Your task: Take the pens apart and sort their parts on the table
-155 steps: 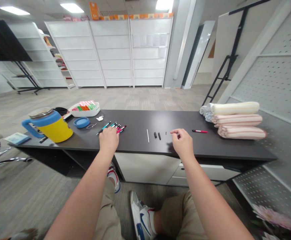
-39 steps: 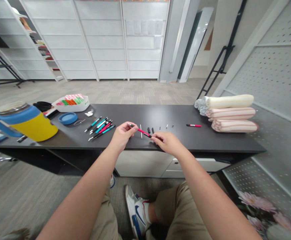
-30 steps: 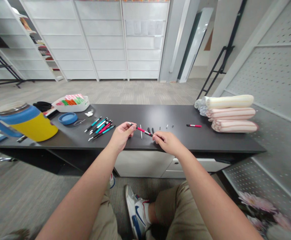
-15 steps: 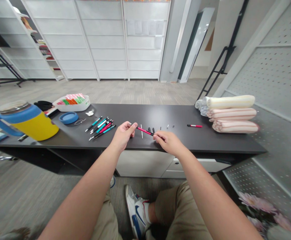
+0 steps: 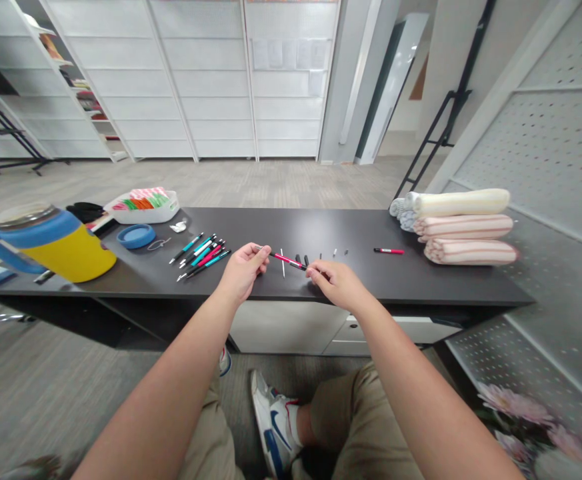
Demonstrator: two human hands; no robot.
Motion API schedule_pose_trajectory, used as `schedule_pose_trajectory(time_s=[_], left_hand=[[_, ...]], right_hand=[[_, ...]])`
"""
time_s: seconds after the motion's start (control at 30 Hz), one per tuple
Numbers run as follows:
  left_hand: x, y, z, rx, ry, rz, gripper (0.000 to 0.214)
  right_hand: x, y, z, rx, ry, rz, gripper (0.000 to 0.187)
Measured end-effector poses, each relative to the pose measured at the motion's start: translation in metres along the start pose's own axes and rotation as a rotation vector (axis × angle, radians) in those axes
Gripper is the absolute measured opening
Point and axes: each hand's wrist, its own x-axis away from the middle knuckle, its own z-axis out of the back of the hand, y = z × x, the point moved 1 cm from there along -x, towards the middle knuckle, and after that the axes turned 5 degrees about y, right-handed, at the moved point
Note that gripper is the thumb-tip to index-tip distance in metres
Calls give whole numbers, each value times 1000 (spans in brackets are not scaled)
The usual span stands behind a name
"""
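A red-and-black pen [image 5: 289, 260] is stretched between my two hands above the desk's front part, sloping slightly down to the right. My left hand [image 5: 245, 267] pinches its left end between thumb and fingers. At the other end, my right hand [image 5: 331, 277] grips the black tip part with its fingertips, which partly hide it. Behind the pen lie a thin white refill [image 5: 283, 263] and two short black pieces [image 5: 301, 259]. Tiny parts [image 5: 335, 253] are spread further right. A short red-and-black pen piece [image 5: 389, 251] lies apart from them. Several assembled pens [image 5: 201, 253] are piled left of my left hand.
On the desk [image 5: 371, 280], a yellow-and-blue mug [image 5: 65, 247], a blue lid [image 5: 136, 236] and a white tray of colourful packets [image 5: 145, 215] stand left. Rolled towels [image 5: 468, 227] are stacked at the right end, near a perforated panel [image 5: 555, 147].
Both hands keep hold of the red pen in nearly the same place. The pen looks slightly turned, with more of a white marking showing.
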Motion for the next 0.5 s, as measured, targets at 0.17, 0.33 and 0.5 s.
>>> schedule_pose_trajectory(time_s=[0.17,0.33,0.5], left_hand=[[2,6,-1,50,-49,8,44],[3,6,1,60,-68,12,39],[-1,-1,2,31,10,6,36]], right_hand=[[0,0,0,2,3,-16,27],[0,-1,1,6,8,-27,28],[0,-2,0,1,56,-41,29]])
